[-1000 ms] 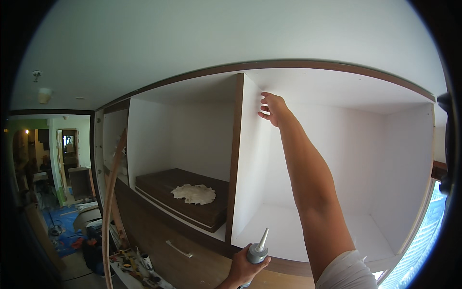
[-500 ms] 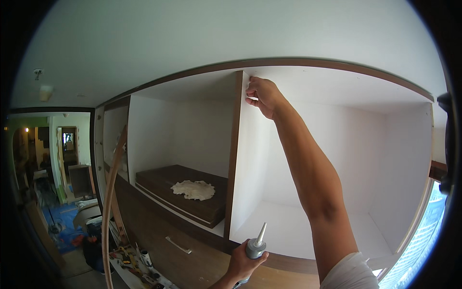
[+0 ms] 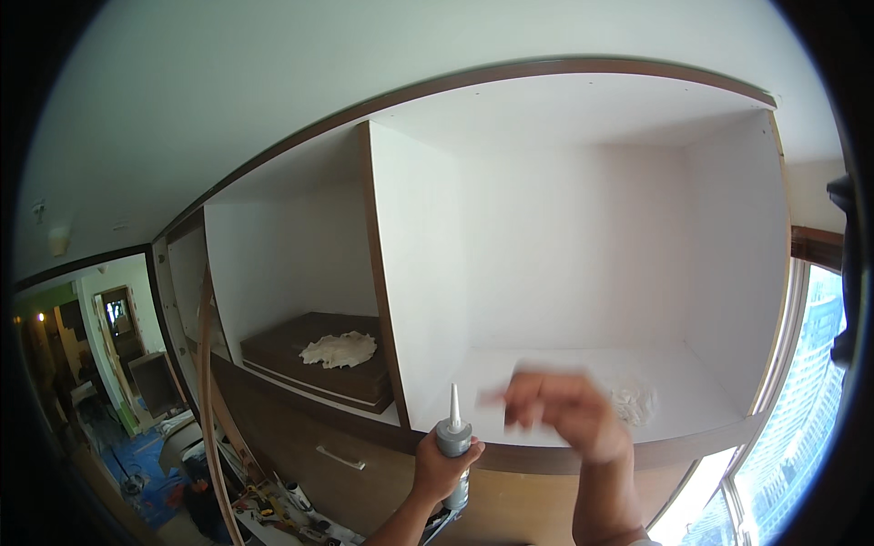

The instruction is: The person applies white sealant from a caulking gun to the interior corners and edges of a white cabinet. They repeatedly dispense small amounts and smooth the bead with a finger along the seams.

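two bare hands up in front of a wall cabinet [image 3: 583,246], white on the inside with brown edging. left hand [image 3: 439,469] is wrapped snugly around a grey sealant tube [image 3: 453,440], which stands pretty much upright with its pale cone nozzle [image 3: 454,407] pointing up. so the tube sits low in the middle of the view, right in front of the cabinet's bottom edge, near the foot of the brown-edged divider [image 3: 382,273].

right hand [image 3: 569,409] is just to the right of the nozzle and apart from it, in front of the lower part of the right compartment. it's really smeared by motion blur, fingers toward the left, so can't tell if it's wide, pinched or has anything in it. behind it on the compartment floor there's a crumpled white cloth [image 3: 635,402], partly covered by the hand.

left compartment has a dark brown panel stack [image 3: 273,353] with an off-white rag [image 3: 339,349] lying on top. below that, a brown front with a light handle [image 3: 340,458]. further left, a long wooden strip [image 3: 208,400] leans up, tools [image 3: 282,517] are scattered at the bottom, and a bright window [image 3: 806,382] is on the far right.
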### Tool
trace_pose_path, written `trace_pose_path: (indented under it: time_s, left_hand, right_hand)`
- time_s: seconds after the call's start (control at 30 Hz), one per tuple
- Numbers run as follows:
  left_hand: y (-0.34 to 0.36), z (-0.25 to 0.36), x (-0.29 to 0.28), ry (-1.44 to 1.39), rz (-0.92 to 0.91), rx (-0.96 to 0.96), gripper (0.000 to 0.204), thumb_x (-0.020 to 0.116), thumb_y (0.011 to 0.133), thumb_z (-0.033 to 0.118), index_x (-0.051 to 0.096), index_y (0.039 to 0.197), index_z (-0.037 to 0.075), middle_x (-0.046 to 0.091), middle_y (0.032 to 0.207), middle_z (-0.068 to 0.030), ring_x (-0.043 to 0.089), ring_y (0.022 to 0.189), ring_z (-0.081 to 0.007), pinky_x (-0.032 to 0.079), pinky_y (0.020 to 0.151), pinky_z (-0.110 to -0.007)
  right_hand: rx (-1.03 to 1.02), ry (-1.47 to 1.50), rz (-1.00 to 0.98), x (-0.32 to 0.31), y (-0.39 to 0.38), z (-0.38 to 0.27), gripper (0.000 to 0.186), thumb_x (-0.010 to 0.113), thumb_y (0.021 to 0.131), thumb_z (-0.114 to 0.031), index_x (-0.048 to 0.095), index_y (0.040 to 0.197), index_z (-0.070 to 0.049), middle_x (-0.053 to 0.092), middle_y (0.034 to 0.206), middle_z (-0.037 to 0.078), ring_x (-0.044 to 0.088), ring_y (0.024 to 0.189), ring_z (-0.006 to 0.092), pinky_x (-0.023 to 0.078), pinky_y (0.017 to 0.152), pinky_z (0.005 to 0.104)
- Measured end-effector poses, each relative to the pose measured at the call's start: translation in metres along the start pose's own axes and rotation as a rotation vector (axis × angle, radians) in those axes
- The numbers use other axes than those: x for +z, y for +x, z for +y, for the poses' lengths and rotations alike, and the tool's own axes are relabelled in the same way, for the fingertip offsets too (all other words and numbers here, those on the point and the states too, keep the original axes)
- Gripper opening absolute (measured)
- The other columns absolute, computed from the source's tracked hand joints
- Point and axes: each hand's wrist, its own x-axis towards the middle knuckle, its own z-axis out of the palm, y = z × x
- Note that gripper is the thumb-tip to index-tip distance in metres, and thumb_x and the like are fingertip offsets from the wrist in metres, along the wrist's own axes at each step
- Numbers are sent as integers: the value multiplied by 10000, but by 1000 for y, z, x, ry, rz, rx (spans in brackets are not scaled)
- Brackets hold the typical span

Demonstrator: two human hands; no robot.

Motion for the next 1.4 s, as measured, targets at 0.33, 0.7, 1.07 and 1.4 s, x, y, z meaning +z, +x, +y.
trace_pose_path:
  time_s: [0.33,0.7,1.07,1.4]
  left_hand:
    - [-20,69,23,-409,138,232,328,821,856,2,606,1099,54,685,926,-60,698,852,-165,573,788,-347]
    - [-60,99,57,-503,77,189,339,773,884,20,575,1156,54,672,964,-97,698,876,-227,597,853,-431]
    - [-78,99,58,-383,-12,189,381,806,881,-35,577,1170,61,703,986,-82,702,920,-153,578,822,-330]
    - [-78,92,53,-355,10,202,374,806,889,-23,572,1168,64,695,983,-74,706,922,-155,578,813,-333]
  right_hand:
    - [731,825,1,100,-262,280,695,722,1004,-432,503,1548,-59,640,1412,174,590,1349,312,478,1139,483]
    - [376,1495,215,137,-249,280,433,820,895,-463,582,984,-113,580,941,66,595,1077,318,451,1079,566]
    - [377,1418,231,141,-239,258,528,664,999,-550,454,757,-130,377,653,17,381,601,231,431,686,461]
    - [658,1470,580,148,-256,272,433,577,1043,-330,404,683,-162,307,585,-9,347,529,203,442,626,425]
